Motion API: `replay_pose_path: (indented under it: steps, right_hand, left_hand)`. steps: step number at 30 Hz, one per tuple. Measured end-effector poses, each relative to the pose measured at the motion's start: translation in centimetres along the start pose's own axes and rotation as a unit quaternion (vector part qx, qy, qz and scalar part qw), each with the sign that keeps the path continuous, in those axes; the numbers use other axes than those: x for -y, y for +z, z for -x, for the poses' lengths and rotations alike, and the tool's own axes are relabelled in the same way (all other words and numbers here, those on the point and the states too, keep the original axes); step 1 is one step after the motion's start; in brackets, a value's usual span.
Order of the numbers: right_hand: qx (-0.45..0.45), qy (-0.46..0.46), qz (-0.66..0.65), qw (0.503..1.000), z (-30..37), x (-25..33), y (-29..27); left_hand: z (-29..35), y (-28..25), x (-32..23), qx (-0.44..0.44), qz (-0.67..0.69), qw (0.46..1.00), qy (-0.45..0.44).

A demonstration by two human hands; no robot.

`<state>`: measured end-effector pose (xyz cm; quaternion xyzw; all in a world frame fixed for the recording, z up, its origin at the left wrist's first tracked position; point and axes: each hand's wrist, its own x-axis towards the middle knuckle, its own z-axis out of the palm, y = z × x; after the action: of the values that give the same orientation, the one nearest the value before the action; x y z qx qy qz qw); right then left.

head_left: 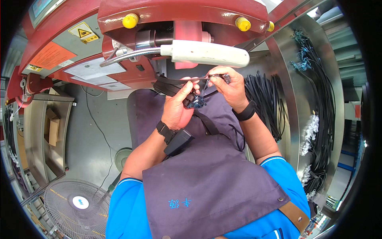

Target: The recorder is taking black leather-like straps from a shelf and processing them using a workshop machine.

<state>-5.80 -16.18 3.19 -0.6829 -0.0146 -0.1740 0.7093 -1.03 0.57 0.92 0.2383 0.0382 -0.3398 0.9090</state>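
My left hand (178,107) is closed around several black straps (169,85) in front of the machine. A piece of crinkled, bluish clear plastic (195,102) wraps an end of them beside its fingers. My right hand (230,88) pinches a thin black strap close to a small dark, shiny piece (223,78), perhaps a buckle; its exact kind is too small to tell. The strap stretches between both hands. Just above them is a white lamp head (211,53) on a bendable metal neck.
A red machine (183,10) with yellow knobs (130,20) stands ahead. On the right, bundles of black straps (264,103) hang beside and over a metal trough (288,75). At lower left are a fan (75,207) and a metal stand (34,131) holding a cardboard box (53,127).
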Motion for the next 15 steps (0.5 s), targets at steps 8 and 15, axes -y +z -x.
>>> replay_pose_path:
  steps: [8, 15]
  right_hand:
    - [-0.024, 0.099, 0.033, 0.994, -1.0, -0.2, 0.7]
    - [-0.009, 0.077, 0.015, 0.997, -2.3, -0.5, 0.8]
  left_hand:
    - [-1.2, -1.0, 0.1, -0.051, -0.001, 0.998, -0.044]
    - [-1.6, -0.9, 0.0, -0.072, 0.005, 0.997, -0.038]
